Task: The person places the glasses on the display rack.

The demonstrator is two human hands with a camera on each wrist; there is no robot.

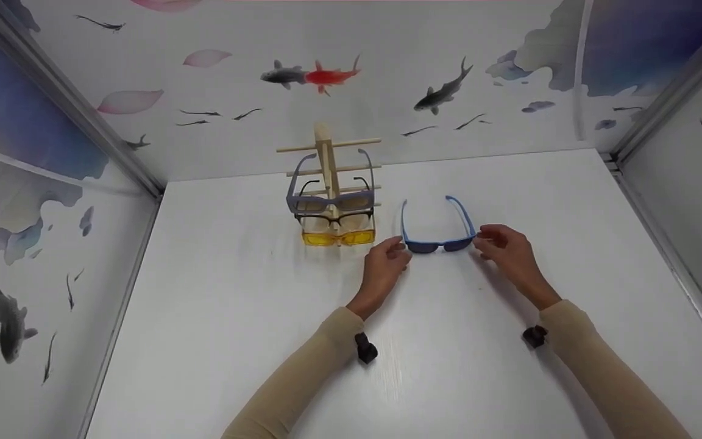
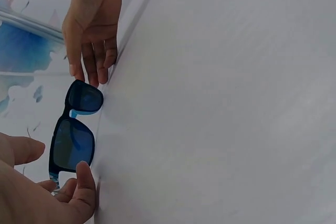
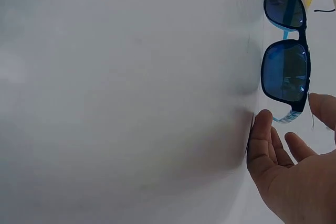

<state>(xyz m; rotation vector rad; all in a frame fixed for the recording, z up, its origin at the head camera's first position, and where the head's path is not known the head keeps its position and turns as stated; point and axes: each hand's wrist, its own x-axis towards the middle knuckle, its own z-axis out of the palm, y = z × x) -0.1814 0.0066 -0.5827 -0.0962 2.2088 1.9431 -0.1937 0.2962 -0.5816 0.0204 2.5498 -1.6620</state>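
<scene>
Blue-framed sunglasses (image 1: 440,245) stand on the white table, temples spread toward the back wall and dark lenses toward me. My left hand (image 1: 384,263) is at their left corner, fingers loosely bent around the hinge end. In the left wrist view, the left thumb (image 2: 29,149) is apart from the frame, and the fingertips are by the lower lens edge. My right hand (image 1: 509,253) is at the right corner. Its thumb (image 3: 323,107) lies close to the frame in the right wrist view, with the fingers spread below the temple. Whether any fingertip touches is hard to tell.
Left of the sunglasses stands a wooden eyewear rack (image 1: 325,149). It bears grey-framed sunglasses (image 1: 351,201), black-rimmed glasses (image 1: 306,221) and yellow glasses (image 1: 326,238). White walls with painted fish (image 1: 442,96) enclose the table (image 1: 223,341) at the back and sides.
</scene>
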